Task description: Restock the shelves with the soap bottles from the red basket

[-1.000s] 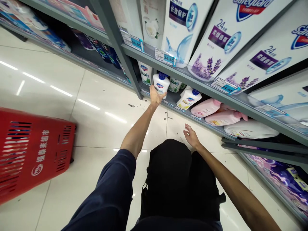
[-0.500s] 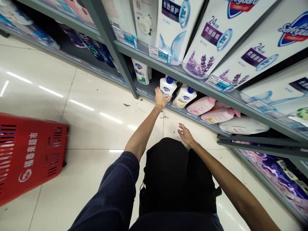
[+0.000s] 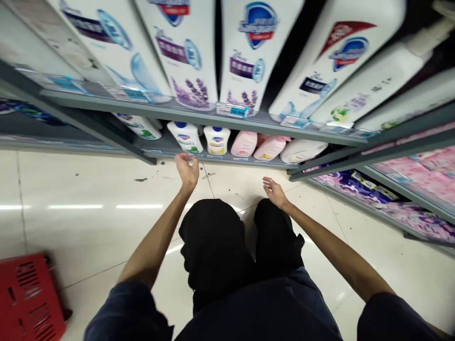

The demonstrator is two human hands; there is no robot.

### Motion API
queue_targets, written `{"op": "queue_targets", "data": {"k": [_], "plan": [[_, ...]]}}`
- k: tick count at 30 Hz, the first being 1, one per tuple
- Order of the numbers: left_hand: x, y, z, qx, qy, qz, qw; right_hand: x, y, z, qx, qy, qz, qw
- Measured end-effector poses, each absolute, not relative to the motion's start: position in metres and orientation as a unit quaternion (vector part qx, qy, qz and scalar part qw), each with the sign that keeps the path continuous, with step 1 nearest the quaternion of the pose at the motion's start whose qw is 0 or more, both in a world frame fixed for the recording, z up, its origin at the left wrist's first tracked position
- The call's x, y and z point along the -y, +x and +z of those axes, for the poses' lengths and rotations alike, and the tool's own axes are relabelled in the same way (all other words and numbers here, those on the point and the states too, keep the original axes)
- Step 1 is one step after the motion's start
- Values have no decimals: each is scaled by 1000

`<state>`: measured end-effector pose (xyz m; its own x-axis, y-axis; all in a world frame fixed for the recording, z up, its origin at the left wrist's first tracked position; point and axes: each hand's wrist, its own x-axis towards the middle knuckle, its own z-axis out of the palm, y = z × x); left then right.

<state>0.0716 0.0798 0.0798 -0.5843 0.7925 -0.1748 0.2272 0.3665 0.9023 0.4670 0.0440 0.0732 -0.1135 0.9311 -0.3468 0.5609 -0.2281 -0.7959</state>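
My left hand [image 3: 187, 170] is held just in front of the bottom shelf, fingers apart and holding nothing. Nearest to it stands a white hand soap bottle [image 3: 185, 138] with a blue top and a green-marked label. Beside that is a similar white bottle [image 3: 216, 141] with a yellow label. To the right, pink bottles [image 3: 244, 144] and a white bottle [image 3: 302, 150] lean or lie on the same shelf. My right hand [image 3: 275, 191] hovers over the floor near my right knee, fingers stretched out, with a ring on one finger and nothing in it.
Tall white body wash bottles [image 3: 249, 52] fill the shelf above, whose grey edge [image 3: 199, 116] overhangs the lower row. A red shopping basket [image 3: 30, 296] is on the tiled floor at lower left. Shelves with pink and purple packages [image 3: 380, 194] stand at right.
My left hand has let go of the green-labelled bottle and drawn back from the shelf. The view has swung to the right. My right hand remains open and empty.
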Motion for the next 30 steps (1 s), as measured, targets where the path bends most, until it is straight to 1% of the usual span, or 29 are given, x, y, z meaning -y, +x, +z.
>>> {"op": "queue_targets", "data": {"k": [2, 4, 7, 10, 15, 22, 25, 30], "plan": [[-73, 94, 97, -727, 404, 392, 394, -59, 503, 85, 561, -667, 436, 224], [-82, 125, 115, -668, 470, 322, 479, -84, 526, 91, 544, -687, 416, 242], [-117, 185, 133, -628, 497, 271, 533, -130, 532, 87, 538, -692, 402, 265], [-149, 252, 136, -636, 493, 254, 536, -166, 517, 73, 540, -682, 408, 278], [-166, 324, 115, -688, 469, 257, 491, -189, 496, 48, 542, -675, 402, 297], [-167, 329, 72, -685, 453, 289, 492, -192, 493, 22, 580, -634, 399, 320], [-165, 336, 55, -673, 430, 322, 508, -190, 496, 21, 585, -621, 406, 326], [-165, 346, 33, -652, 418, 385, 502, -187, 501, 21, 595, -594, 426, 333]]}}
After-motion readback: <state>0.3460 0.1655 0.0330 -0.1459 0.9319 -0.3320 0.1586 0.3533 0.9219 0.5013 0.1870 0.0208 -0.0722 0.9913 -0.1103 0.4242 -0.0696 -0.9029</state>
